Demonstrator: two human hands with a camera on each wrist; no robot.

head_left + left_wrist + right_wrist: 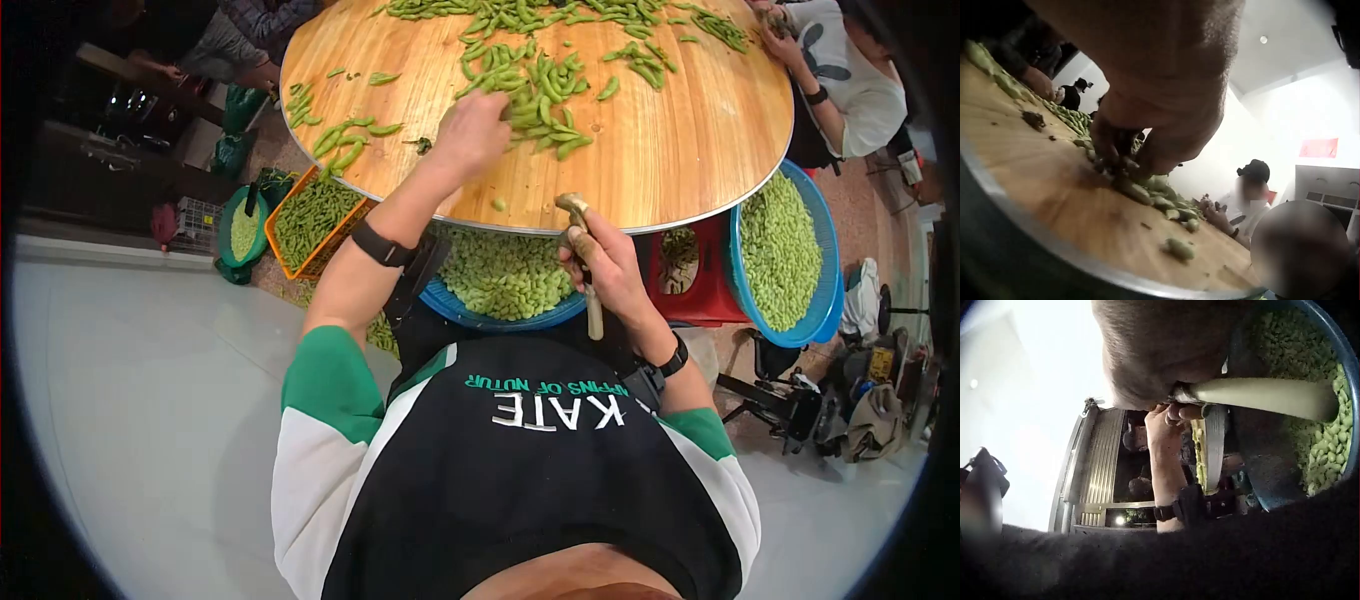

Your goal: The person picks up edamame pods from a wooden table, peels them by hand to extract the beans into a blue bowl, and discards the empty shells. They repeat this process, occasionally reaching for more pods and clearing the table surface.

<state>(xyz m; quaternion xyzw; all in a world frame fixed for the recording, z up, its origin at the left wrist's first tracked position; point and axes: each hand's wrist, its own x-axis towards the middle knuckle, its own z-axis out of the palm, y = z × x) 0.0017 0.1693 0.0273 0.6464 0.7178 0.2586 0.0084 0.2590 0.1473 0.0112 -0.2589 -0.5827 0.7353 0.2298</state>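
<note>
Green bean pods (545, 100) lie in a loose heap on the round wooden table (680, 150). My left hand (475, 135) reaches down at the near edge of this heap, back of the hand up. Low over the wood in the left wrist view, its curled fingers and thumb pinch at a pod (1132, 189). Nearer my body, just past the table's edge, my right hand (605, 265) grips a tool by its pale, rod-like handle (1260, 397). The handle sticks out below the fist; the tool's other end is mostly hidden by the fingers.
Under the table edge sits a blue basin of shelled beans (500, 280), with another blue basin (785, 255) right of a red stool (700, 285). An orange crate of pods (310, 220) stands at left. Another person (835, 75) works at the table's right side.
</note>
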